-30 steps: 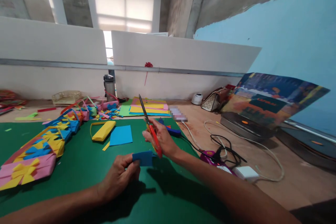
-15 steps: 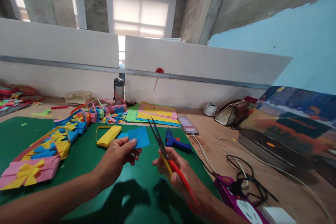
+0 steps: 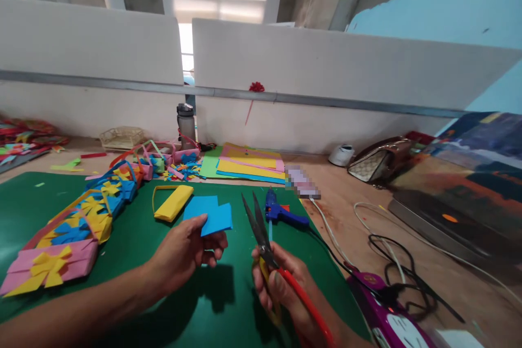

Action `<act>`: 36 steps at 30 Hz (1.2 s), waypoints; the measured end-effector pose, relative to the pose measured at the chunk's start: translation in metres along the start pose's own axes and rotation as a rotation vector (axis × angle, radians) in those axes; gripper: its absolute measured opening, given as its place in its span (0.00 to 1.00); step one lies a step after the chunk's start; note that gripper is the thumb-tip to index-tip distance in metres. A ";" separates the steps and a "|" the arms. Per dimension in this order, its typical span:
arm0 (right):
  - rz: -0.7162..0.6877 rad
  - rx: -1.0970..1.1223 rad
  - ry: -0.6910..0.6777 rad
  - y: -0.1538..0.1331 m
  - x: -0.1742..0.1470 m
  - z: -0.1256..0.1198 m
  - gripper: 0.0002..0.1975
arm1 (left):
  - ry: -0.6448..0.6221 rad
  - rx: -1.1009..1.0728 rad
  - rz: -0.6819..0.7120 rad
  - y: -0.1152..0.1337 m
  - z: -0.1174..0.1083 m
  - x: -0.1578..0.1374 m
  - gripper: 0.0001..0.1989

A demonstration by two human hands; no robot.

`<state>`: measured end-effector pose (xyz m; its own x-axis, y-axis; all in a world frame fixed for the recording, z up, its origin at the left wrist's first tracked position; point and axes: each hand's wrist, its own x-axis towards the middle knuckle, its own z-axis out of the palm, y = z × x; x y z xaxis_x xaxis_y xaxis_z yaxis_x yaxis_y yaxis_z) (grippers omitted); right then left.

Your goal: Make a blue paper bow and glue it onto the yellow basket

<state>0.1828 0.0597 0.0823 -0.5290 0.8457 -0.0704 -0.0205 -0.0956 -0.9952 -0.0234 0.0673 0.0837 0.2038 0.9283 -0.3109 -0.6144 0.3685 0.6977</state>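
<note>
Between thumb and fingers, my left hand (image 3: 191,247) pinches a small blue square of paper (image 3: 218,220) above the green mat (image 3: 134,261). Another blue piece of paper (image 3: 199,205) shows just behind it. Scissors (image 3: 265,253) with red and yellow handles are gripped in my right hand (image 3: 291,277), blades pointing away and slightly parted. A small yellow paper bag (image 3: 174,203) with a handle lies beyond my left hand. The blue glue gun (image 3: 283,213) rests on the mat just past the scissors.
Folded paper bags with bows (image 3: 53,266) line the mat's left side. Coloured sheets (image 3: 248,166), a bottle (image 3: 186,122) and paper scraps sit at the back. To the right are a phone (image 3: 302,182), cables, a purple power strip (image 3: 379,304) and a handbag (image 3: 379,163).
The view has tilted down and shifted. The scissor blades have parted further. My left hand has lowered with the blue paper, uncovering more of the blue piece behind it.
</note>
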 end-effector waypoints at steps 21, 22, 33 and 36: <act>-0.090 0.106 0.040 -0.003 0.016 -0.002 0.22 | -0.161 0.640 0.343 -0.021 -0.011 -0.006 0.17; -0.088 0.097 0.038 -0.003 0.016 -0.003 0.22 | -0.167 0.663 0.366 -0.022 -0.013 -0.005 0.18; -0.088 -0.040 0.047 -0.005 0.013 -0.007 0.23 | -0.154 0.773 0.455 -0.024 -0.014 -0.007 0.12; -0.104 -0.107 0.025 -0.008 0.010 -0.009 0.25 | -0.065 0.737 0.389 -0.019 -0.012 -0.008 0.13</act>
<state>0.1858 0.0736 0.0890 -0.5075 0.8610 0.0331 0.0172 0.0485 -0.9987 -0.0227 0.0525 0.0657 0.1382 0.9885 0.0614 0.0016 -0.0622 0.9981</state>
